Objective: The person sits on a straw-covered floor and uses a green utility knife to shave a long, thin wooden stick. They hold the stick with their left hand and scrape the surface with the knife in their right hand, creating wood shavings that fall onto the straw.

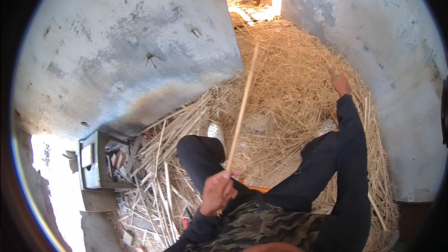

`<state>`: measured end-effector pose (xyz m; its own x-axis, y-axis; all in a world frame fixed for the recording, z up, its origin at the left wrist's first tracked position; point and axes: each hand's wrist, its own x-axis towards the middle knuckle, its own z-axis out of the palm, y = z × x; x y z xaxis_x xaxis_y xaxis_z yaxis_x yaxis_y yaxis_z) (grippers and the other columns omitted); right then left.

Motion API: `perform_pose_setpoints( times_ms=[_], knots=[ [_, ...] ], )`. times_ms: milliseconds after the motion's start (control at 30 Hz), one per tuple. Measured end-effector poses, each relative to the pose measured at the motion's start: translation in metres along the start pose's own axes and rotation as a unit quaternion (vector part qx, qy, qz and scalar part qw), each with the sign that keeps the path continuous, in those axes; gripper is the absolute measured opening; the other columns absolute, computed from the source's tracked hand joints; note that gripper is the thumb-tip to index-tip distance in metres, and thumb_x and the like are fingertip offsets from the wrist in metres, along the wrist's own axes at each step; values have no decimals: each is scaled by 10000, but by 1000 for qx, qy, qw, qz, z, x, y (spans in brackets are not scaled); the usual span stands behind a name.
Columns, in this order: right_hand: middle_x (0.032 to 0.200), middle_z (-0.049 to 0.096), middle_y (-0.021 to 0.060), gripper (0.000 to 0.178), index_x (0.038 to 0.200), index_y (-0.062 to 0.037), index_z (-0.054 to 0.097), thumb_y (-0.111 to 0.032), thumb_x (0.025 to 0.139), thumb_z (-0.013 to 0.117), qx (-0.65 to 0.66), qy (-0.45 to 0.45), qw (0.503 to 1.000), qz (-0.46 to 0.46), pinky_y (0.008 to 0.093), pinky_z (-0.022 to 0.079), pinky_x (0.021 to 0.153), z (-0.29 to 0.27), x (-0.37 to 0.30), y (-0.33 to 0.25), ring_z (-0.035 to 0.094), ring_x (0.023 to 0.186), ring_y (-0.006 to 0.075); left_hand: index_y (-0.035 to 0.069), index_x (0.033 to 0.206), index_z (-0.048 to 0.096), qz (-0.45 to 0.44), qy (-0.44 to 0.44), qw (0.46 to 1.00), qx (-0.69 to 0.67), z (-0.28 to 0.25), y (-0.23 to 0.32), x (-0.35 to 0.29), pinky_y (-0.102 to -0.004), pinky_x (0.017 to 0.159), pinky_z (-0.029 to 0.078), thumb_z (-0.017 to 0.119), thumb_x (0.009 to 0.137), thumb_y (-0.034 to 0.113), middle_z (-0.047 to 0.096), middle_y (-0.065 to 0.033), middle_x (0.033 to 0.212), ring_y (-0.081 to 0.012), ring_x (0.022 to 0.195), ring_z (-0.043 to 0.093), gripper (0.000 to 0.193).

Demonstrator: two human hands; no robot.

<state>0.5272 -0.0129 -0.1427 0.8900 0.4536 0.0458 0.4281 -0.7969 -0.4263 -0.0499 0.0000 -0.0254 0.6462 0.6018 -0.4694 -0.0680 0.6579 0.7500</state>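
1. Nearest the camera, the left hand (pixel 216 192) is clenched around the lower end of a long thin stick (pixel 241 109), which slants up and away over the straw.
2. The stick is pale, straight and smooth; the straw pile (pixel 289 88) is dry, golden and tangled, between rough grey plastered walls (pixel 130 51).
3. The right hand (pixel 339 82) reaches far out, down on the straw, well apart from the stick; its grip cannot be made out.
4. A grey metal box frame (pixel 95 168) stands at left.
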Motion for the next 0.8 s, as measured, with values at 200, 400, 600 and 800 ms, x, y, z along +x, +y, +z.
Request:
perform_pose_setpoints(
  times_ms=[200, 400, 600, 800],
  knots=[
    [538, 534, 73, 782, 610, -54, 606, -763, 864, 397, 33, -84, 960, -265, 369, 348, 433, -12, -91, -104, 469, 435, 212, -24, 1033, 506, 4, -104, 993, 55, 28, 4, 52, -229, 425, 335, 335, 1060, 268, 354, 27, 498, -70, 353, 321, 339],
    [449, 467, 84, 663, 600, -106, 598, -738, 794, 545, 189, -72, 835, -511, 400, 385, 410, -37, -188, -157, 516, 402, 267, 45, 902, 440, 23, -97, 995, -13, 54, 3, 79, -230, 419, 308, 313, 1061, 281, 351, 16, 477, -87, 339, 305, 312],
    [457, 478, 102, 696, 543, -102, 525, -764, 755, 565, 154, -56, 863, -478, 397, 380, 393, -30, -179, -165, 511, 399, 308, 103, 863, 418, -84, -148, 977, -131, 64, 25, 70, -222, 419, 261, 303, 1058, 281, 313, 59, 427, -72, 304, 278, 288],
    [471, 499, 111, 635, 546, -107, 558, -685, 810, 569, 147, -98, 803, -569, 396, 416, 433, -29, -227, -170, 550, 444, 317, 135, 850, 406, -119, -191, 943, -245, 53, 23, 75, -218, 405, 230, 299, 1061, 302, 298, 71, 434, -62, 301, 255, 290]
  ],
)
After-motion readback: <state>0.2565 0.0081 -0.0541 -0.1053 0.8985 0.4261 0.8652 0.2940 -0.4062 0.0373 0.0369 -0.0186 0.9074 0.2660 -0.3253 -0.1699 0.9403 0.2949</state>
